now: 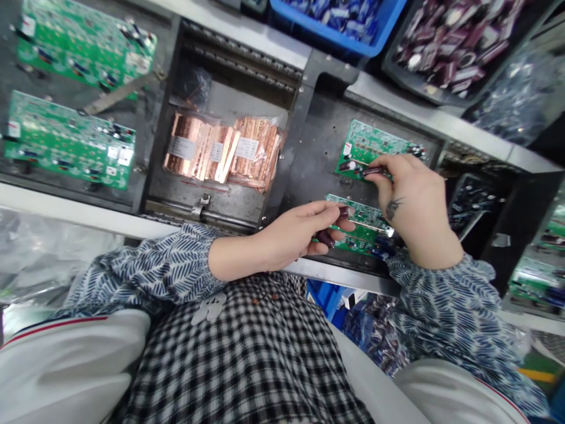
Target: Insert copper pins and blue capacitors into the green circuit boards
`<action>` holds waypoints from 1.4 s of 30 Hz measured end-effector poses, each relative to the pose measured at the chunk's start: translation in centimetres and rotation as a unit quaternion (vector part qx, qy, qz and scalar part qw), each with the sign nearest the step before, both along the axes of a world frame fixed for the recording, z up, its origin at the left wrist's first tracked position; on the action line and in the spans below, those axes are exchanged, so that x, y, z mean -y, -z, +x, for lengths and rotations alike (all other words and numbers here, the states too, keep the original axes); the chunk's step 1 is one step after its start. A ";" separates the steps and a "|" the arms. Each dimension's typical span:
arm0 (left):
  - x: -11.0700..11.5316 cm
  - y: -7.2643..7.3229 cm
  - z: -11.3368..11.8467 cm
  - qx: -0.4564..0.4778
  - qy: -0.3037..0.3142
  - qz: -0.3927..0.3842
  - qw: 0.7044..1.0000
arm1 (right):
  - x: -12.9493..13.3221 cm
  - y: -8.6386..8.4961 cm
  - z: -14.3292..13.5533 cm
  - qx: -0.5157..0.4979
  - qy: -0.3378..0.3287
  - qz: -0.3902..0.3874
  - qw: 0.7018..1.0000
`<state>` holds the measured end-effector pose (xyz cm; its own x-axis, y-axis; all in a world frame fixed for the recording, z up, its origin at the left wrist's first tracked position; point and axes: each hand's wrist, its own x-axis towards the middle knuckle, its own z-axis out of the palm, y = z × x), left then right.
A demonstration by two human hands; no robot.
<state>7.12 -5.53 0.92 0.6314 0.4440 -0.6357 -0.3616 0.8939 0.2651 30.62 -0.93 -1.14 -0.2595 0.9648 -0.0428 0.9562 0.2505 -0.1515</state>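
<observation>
My right hand [408,194] pinches a dark maroon cylindrical capacitor [374,170] over the lower edge of the far green circuit board [371,136]. Another capacitor [348,166] stands on that board, just left of my fingers. Over the near green circuit board [362,212], my left hand [304,232] has its fingers closed round maroon capacitors; one [344,212] shows at the fingertips and a second [325,238] lower, by the curled fingers. Both boards lie in a dark tray [311,147]. My right wrist and fingers hide part of each board.
Bagged copper-coloured strips [220,147] lie in the middle bay. Two more green boards [70,141] sit at the left under a metal bar [119,94]. Behind stand a blue bin [375,47] of blue parts and a black bin [441,97] of maroon capacitors.
</observation>
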 end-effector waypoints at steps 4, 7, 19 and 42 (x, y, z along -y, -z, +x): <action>-0.2 -0.1 0.1 -0.002 -0.023 -0.033 0.999 | -0.1 0.4 0.0 0.010 -0.007 0.010 1.000; -0.4 0.0 0.1 0.006 -0.023 -0.051 0.998 | 0.0 0.6 -0.1 0.005 -0.019 0.020 1.000; -0.1 0.0 0.2 0.012 0.042 0.031 0.999 | 5.1 -3.6 -2.4 -0.224 -0.049 -0.014 0.973; 1.7 1.2 -11.9 -0.323 0.260 0.429 0.802 | 1.1 0.9 3.6 0.064 0.020 0.033 0.997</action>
<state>-4.77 -7.26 -0.26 0.5345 0.6768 -0.5063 0.4624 0.2673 0.8454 34.20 -2.00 -2.08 -0.2168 0.9762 -0.0088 0.9762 0.2167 -0.0124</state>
